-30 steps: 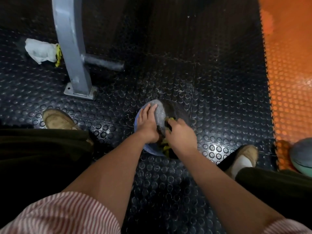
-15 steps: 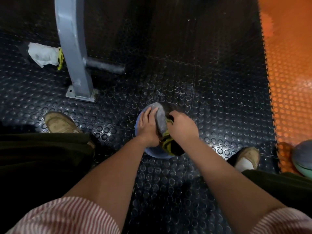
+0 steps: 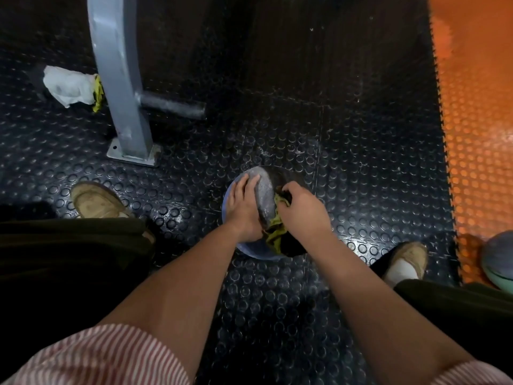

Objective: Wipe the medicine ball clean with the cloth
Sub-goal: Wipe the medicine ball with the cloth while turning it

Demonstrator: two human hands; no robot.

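cloth [image 3: 273, 232] | bunched in curled right fingers [image 3: 288, 190] | left fingers [image 3: 244, 187] flat on medicine ball [image 3: 263, 190]

A black rubber floor with raised round studs [image 3: 361, 134] lies under the fingers [image 3: 244, 187]. Up and left of them a grey metal post [image 3: 119, 79] stands on a bolted base plate [image 3: 133, 155], with a grey round bar [image 3: 172, 107] jutting rightward. Farther left lies a crumpled white wrapper [image 3: 68, 86], a yellow scrap [image 3: 97, 91] touching it. Far right runs an orange studded floor strip [image 3: 477, 120], where a grey-and-teal ball [image 3: 498, 259] sits. A tan left shoe [image 3: 94, 201] and a tan right shoe [image 3: 410, 257] flank the fingers.
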